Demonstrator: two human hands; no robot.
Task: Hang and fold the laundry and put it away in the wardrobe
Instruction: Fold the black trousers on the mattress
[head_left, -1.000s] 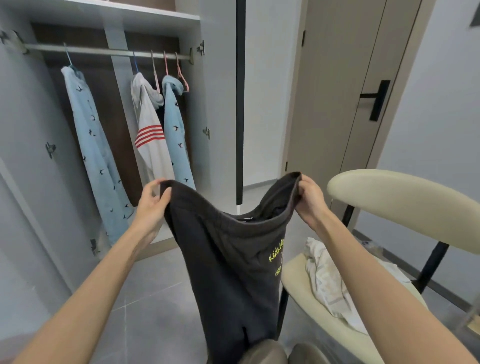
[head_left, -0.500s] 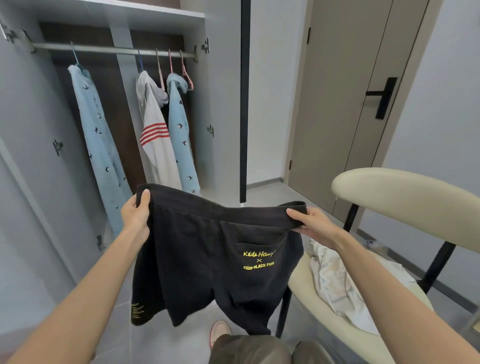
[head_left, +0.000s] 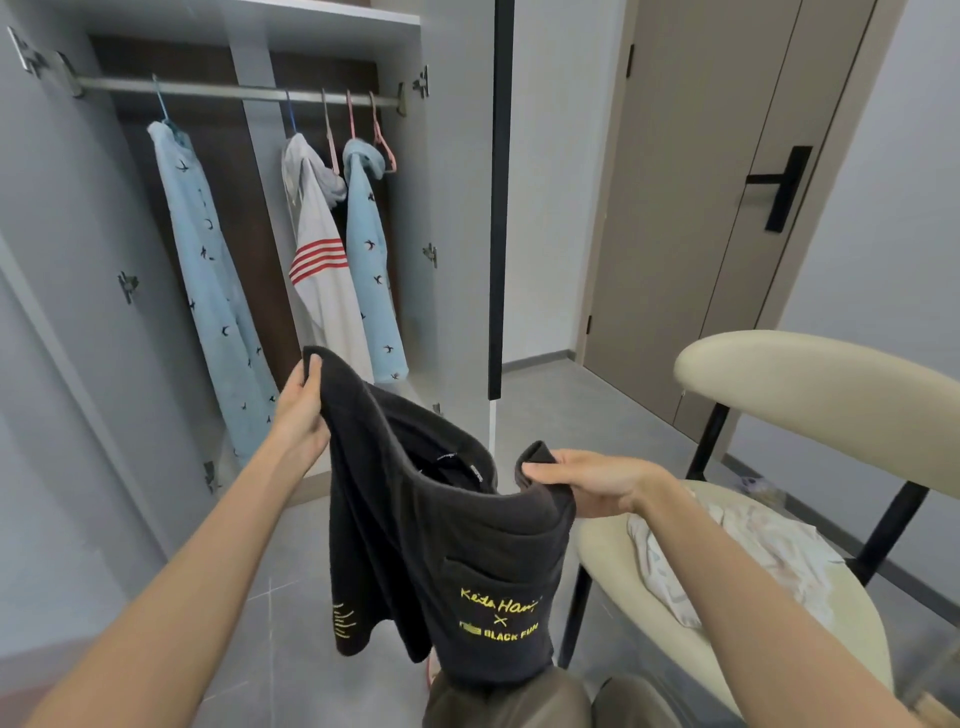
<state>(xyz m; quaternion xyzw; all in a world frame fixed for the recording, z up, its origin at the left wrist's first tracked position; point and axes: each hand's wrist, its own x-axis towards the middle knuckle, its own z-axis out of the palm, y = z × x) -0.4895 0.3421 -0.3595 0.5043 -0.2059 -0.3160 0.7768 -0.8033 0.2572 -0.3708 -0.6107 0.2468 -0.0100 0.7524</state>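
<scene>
**Black shorts held up by the waistband, slack between 2 hands**

The black shorts (head_left: 447, 545) hung in the air in front of the open wardrobe (head_left: 457, 218), above the grey floor and just beside the cream chair (head_left: 810, 384). The left hand (head_left: 301, 410) was closed around 1 end of the waistband, raised higher; the right hand (head_left: 592, 483) pinched the other end, thumb on top, lower and nearer the chair. Between them the band sagged and the legs drooped loosely, so the fabric looked soft, thick and light, with no stiffness of its own. It would probably fold best gripped at the waistband corners and pulled taut. A pale crumpled garment (head_left: 727, 561) lay on the chair seat. 3 garments hung from the wardrobe rail (head_left: 234, 93).
</scene>
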